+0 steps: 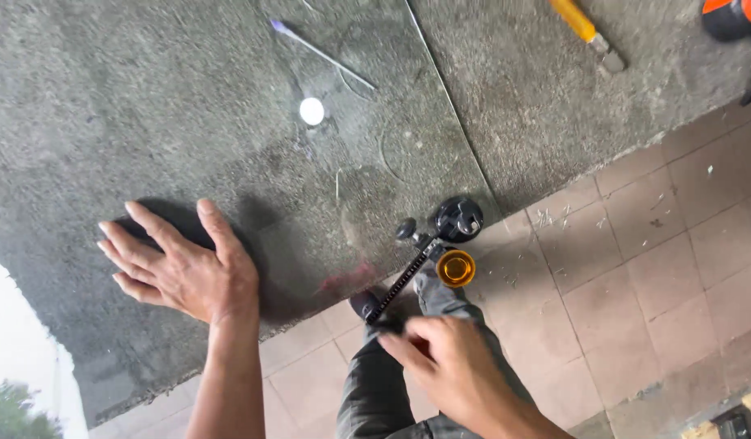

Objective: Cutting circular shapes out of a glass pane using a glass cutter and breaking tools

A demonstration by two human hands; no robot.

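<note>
Left hand [184, 272]: lying flat, fingers spread, pressed on the glass sheet [253, 154] at the lower left of the frame.
Right hand [452, 366]: bottom centre, fingers pinched on the near end of the circle cutter [428, 248].
Circle cutter: black ruled bar running up to a round suction base at the sheet's lower corner, amber cap just beside it.
Further off: yellow-handled tool [583, 26], upper right; small white disc [312, 110] on the glass.

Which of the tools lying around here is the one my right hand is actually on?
The black circle cutter with the ruled bar and amber cup: your right hand grips its near end. The yellow-handled tool and thin rod lie untouched farther away.
</note>
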